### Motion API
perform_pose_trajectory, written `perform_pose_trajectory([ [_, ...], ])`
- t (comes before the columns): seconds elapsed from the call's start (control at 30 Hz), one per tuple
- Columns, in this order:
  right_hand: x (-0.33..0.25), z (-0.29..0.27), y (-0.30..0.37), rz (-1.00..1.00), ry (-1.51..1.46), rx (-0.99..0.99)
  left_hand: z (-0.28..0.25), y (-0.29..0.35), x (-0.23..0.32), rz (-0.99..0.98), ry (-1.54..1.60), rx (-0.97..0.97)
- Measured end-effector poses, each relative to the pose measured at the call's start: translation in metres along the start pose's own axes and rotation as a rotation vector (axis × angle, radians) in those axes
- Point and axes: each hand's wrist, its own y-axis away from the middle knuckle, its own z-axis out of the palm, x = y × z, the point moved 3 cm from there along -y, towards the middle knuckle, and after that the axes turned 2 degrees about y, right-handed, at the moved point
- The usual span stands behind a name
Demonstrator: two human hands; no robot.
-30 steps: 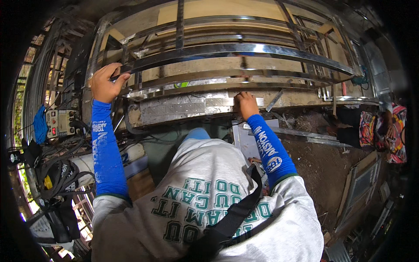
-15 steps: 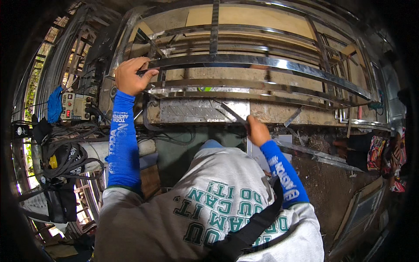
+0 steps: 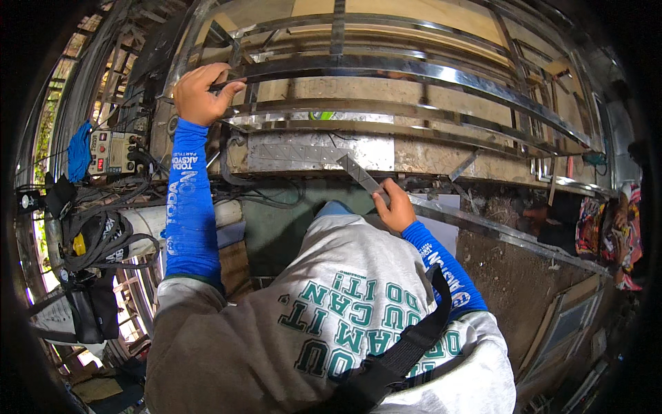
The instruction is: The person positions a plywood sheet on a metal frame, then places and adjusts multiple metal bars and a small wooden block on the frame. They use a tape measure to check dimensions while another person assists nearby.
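Note:
My left hand (image 3: 201,96) is closed over the left end of the front rail of a shiny metal tube frame (image 3: 455,79), its thumb pointing right along the rail. The frame is long and stands on a workbench (image 3: 434,183). Held between the fingers and thumb of my right hand (image 3: 394,207) is a flat metal strip (image 3: 357,172), slanting up and left in front of the bench edge. Its far end lies over a silvery metal plate (image 3: 276,164) beneath the frame. On that plate a row of marks runs lengthwise.
A control box (image 3: 110,152) with knobs and a blue cord bundle (image 3: 79,152) stand at left. Black cables (image 3: 114,241) drape over a pale cylinder (image 3: 138,231). A long metal tube (image 3: 510,238) slants across the right. Another person in patterned clothing (image 3: 589,228) is at the far right.
My right hand has drawn slightly left and down, and the strip has turned so its flat face shows. The frame sits higher in view, with my left hand still on its rail.

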Motion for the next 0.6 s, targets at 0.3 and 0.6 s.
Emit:
perform_pose_trajectory([
  [0.3, 0.102, 0.006, 0.096, 0.511, 0.105, -0.322, 0.006, 0.003, 0.003, 0.096, -0.130, 0.086],
  [0.6, 0.205, -0.016, 0.216, 0.974, 0.148, -0.221, 0.023, 0.018, -0.032, 0.104, -0.204, 0.037],
])
